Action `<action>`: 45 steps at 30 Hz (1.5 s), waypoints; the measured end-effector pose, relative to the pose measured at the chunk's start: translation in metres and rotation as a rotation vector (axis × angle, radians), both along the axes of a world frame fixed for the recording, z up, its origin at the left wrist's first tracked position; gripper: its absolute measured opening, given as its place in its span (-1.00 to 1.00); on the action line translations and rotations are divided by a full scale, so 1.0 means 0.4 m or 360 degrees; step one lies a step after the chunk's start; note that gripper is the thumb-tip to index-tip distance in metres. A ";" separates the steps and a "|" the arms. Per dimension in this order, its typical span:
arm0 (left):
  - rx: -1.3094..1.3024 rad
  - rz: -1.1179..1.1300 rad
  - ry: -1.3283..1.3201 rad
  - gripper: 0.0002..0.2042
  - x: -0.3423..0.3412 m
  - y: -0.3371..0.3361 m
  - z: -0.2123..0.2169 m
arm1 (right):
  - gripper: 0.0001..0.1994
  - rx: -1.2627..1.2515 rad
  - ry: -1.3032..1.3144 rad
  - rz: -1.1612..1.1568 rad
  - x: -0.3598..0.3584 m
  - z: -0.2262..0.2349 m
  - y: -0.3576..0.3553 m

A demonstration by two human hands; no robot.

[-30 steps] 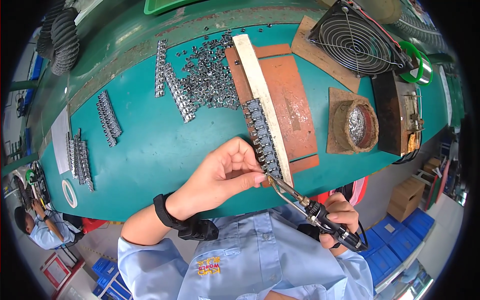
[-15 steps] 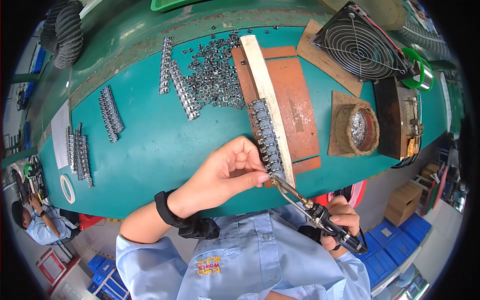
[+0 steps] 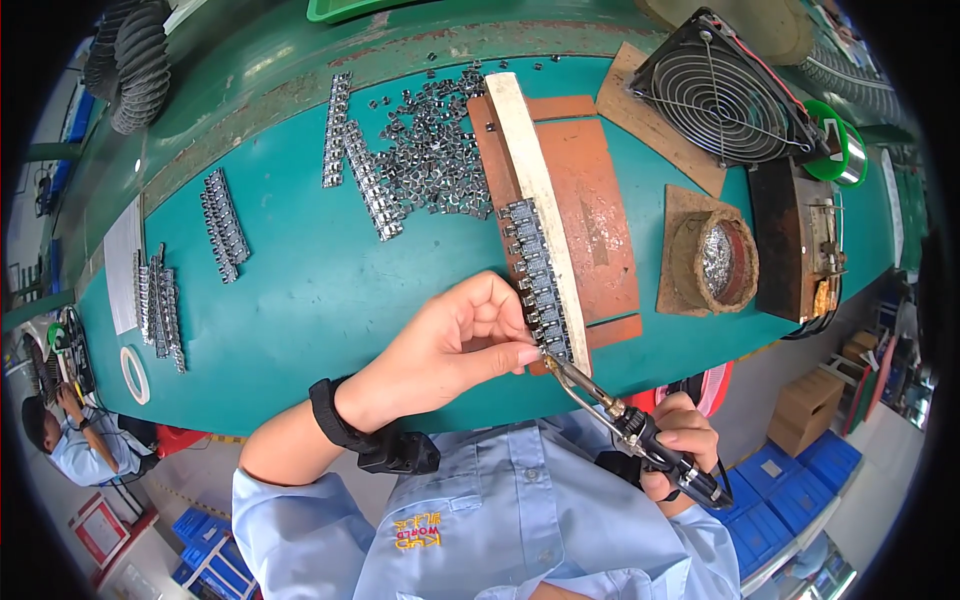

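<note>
at the worktop's (image 3: 300,300) near edge, as before, the left hand (image 3: 450,345) pinches at the clip row (image 3: 538,280); the right hand (image 3: 675,445) grips the soldering iron (image 3: 620,420), open room leftward.

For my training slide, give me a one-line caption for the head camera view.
Right hand brings a soldering iron to a row of metal clips on a wooden strip; left hand pinches alongside.
</note>
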State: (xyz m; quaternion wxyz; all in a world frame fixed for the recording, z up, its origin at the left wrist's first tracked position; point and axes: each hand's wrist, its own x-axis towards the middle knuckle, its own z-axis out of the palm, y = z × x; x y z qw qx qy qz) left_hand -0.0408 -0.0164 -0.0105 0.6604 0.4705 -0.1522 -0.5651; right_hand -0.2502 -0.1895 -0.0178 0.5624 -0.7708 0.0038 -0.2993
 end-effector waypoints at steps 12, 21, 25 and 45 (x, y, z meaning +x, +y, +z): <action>0.0009 -0.0002 0.0011 -0.84 0.001 -0.002 0.007 | -0.52 0.0249 -0.0078 -0.0622 0.073 -0.036 0.034; 0.0040 0.0005 -0.0030 -0.82 0.001 0.002 0.015 | -0.60 -0.0117 0.0049 -0.0416 0.103 -0.058 0.007; 0.0020 -0.0003 -0.0089 -0.82 0.001 0.004 0.009 | -0.60 -0.0085 -0.0003 -0.0433 0.107 -0.059 0.011; 0.0763 0.0506 -0.2497 -0.89 0.101 0.027 0.035 | -0.62 -0.0067 0.0037 -0.0485 0.103 -0.054 0.020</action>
